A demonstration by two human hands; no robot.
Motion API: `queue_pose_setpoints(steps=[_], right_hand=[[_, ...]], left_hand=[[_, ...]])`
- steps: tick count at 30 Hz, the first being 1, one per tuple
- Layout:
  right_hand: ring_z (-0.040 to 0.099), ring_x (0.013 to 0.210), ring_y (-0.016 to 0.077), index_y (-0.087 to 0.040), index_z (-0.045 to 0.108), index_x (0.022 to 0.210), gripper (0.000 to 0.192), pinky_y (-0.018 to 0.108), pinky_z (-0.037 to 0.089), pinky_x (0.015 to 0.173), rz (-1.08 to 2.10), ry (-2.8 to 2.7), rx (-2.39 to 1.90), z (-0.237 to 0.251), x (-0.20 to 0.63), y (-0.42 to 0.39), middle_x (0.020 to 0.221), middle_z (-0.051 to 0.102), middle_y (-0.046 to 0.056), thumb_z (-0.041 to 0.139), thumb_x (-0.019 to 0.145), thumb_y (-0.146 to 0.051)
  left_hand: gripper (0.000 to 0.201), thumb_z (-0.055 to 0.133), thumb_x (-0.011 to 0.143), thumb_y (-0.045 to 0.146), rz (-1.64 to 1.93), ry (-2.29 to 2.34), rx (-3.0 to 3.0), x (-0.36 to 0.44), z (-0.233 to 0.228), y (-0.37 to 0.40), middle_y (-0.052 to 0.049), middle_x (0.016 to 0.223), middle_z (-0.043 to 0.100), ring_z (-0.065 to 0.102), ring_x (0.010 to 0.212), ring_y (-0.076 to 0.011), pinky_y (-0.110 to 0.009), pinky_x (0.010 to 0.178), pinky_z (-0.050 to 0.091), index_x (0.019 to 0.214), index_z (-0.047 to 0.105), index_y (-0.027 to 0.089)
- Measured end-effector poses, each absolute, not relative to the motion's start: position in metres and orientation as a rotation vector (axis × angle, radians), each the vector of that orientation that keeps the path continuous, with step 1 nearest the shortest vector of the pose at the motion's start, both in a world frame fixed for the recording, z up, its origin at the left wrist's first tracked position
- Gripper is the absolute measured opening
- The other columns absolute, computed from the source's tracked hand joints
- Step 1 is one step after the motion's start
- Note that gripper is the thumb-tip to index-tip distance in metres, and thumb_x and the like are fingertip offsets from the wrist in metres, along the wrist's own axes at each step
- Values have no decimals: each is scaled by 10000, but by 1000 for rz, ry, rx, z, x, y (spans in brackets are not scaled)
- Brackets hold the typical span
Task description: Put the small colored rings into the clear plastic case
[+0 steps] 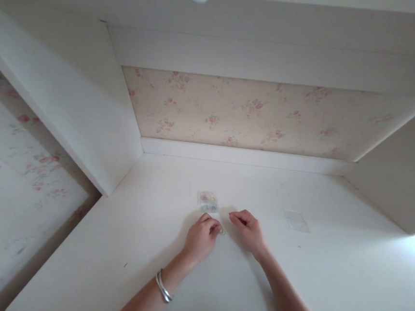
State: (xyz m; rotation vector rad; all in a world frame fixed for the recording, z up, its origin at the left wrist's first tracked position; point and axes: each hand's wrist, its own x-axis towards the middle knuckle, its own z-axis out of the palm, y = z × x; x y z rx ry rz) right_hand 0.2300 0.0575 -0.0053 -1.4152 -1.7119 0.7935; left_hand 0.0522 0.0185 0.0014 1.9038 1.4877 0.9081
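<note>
Two hands are resting close together near the middle of a white desk — the left hand pinching a tiny ring-like thing, probably light and slippery, the right hand loosely curled and holding nothing, just beside a small clear packet.

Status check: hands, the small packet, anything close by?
Left hand pinching small ring. Right hand empty, fingers curled. Small packet flat beyond them. Clear piece lies right.
</note>
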Motion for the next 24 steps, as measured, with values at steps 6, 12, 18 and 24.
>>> queue_pose_setpoints(steps=[6,12,18,24], right_hand=[[552,663,131,-259,706,921,239,251,413,623,720,-2058,-1301,-2,228,34,828,619,22,520,857,-394],[574,745,130,-282,707,917,191,261,395,729,513,-2264,-1256,-6,230,35,842,626,10,522,870,-295],[556,738,122,-270,699,889,181,239,395,705,517,-2217,-1242,-6,234,34,838,610,4,519,877,-267],[536,668,95,-256,690,904,192,203,395,615,608,-2055,-1239,-12,236,37,841,587,3,499,885,-256]], left_hand=[[236,467,882,308,1042,1488,1780,50,2,25,-42,837,598,573,764,-141,-258,715,458,842,656,172],[300,481,868,399,1081,1574,1681,51,10,30,-41,841,630,567,693,-133,-243,662,451,875,668,164],[284,490,867,379,1078,1712,1880,47,23,68,-38,841,636,573,719,-135,-241,701,445,884,682,170],[247,488,871,336,874,1931,2066,42,19,101,-33,838,633,595,747,-147,-253,732,432,895,701,215]])
